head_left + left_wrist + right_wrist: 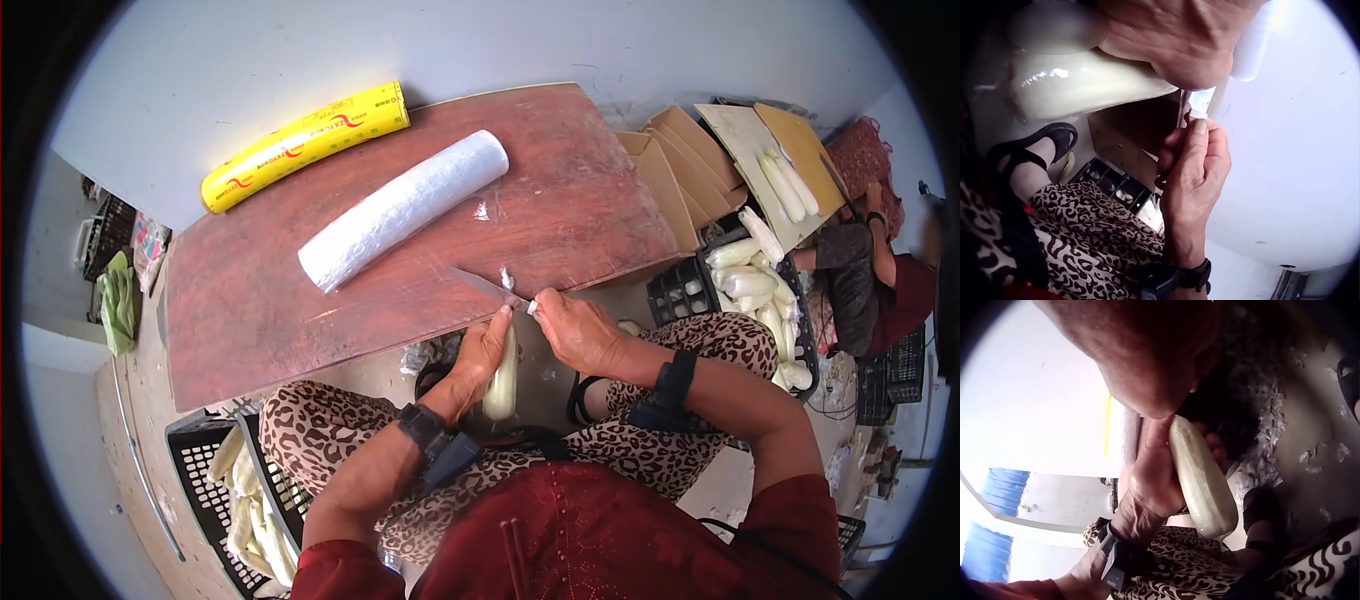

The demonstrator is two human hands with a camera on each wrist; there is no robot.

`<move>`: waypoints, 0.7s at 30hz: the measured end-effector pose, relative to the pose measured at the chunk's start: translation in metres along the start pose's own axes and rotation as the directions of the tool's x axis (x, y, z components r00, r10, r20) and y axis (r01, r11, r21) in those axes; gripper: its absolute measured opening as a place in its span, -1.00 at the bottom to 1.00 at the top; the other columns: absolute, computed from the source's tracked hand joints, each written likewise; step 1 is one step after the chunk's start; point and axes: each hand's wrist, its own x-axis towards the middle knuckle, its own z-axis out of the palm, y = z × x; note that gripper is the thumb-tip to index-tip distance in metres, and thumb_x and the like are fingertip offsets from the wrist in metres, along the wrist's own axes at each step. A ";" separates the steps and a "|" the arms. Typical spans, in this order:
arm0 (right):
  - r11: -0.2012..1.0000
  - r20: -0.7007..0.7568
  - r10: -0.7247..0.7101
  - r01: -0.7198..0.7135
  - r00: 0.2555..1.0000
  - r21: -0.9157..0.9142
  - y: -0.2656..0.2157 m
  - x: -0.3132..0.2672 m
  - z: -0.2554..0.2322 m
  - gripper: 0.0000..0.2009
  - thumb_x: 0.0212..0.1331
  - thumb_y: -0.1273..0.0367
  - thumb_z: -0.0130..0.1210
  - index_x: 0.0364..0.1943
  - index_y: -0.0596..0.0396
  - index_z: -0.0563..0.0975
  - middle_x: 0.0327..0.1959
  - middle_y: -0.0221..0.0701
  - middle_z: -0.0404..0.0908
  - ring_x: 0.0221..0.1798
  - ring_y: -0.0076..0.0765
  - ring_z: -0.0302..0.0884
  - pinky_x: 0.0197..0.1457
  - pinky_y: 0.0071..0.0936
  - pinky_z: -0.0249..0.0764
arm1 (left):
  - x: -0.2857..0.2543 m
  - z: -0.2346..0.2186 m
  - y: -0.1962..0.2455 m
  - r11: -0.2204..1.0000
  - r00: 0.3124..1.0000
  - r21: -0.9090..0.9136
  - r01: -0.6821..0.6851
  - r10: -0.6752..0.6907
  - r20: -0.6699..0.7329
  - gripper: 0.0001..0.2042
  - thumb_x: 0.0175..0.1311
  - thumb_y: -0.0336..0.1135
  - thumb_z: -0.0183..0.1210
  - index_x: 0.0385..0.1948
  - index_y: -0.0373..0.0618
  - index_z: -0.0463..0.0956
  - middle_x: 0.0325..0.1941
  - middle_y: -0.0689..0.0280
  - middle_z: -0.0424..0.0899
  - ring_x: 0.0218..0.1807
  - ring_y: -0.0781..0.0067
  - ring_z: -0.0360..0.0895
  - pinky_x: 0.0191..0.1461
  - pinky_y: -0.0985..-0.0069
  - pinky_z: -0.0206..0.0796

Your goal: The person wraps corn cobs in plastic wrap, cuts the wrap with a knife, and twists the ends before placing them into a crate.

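A pale, film-wrapped vegetable (pixel 501 385) hangs just off the table's front edge, gripped near its top by the left hand (pixel 481 352). In the right wrist view the left hand (pixel 1159 472) has its fingers around the vegetable (pixel 1202 481). The right hand (pixel 580 331) pinches a knife (pixel 485 284) by its pale handle; the blade points left over the table edge, at the vegetable's top end. In the left wrist view the right hand (pixel 1194 172) holds that handle beside the vegetable (pixel 1085 87). Whether blade and vegetable touch, I cannot tell.
On the red table (pixel 560 190) lie a clear film roll (pixel 405 208) and a yellow roll (pixel 305 145). Crates of pale vegetables stand at lower left (pixel 205 470) and right (pixel 810 345). Cardboard boxes (pixel 690 165) adjoin the table's right end; another person sits far right.
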 end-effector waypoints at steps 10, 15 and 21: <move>0.996 0.087 0.065 -0.059 0.994 -0.071 -0.005 0.005 -0.001 -0.84 0.31 0.38 -0.03 -0.26 0.18 0.31 -0.52 0.00 0.56 -0.39 0.24 0.55 -0.35 0.06 0.42 | -0.006 0.001 0.006 0.999 0.999 -0.036 0.041 -0.041 0.007 -0.50 0.44 0.05 -0.07 -0.21 -0.33 0.57 -0.30 0.24 0.63 -0.30 0.50 0.52 -0.19 0.50 0.38; 0.982 0.060 -0.051 0.061 0.997 -0.181 0.001 0.008 0.010 -0.86 0.30 0.39 -0.04 -0.26 0.18 0.30 -0.43 -0.03 0.58 -0.40 0.21 0.57 -0.37 0.01 0.46 | -0.005 0.002 0.005 1.000 1.000 0.008 -0.023 0.023 -0.019 -0.50 0.44 0.04 -0.06 -0.21 -0.34 0.57 -0.29 0.24 0.64 -0.28 0.49 0.52 -0.16 0.50 0.37; 0.944 0.034 -0.152 0.155 0.988 -0.292 0.003 0.008 0.014 -0.86 0.25 0.41 -0.01 -0.25 0.16 0.30 -0.44 -0.13 0.54 -0.41 0.11 0.58 -0.39 -0.11 0.50 | -0.002 0.003 0.003 0.998 0.995 0.063 -0.003 0.009 -0.097 -0.48 0.41 0.06 -0.05 -0.20 -0.37 0.59 -0.26 0.18 0.65 -0.22 0.45 0.53 -0.11 0.49 0.37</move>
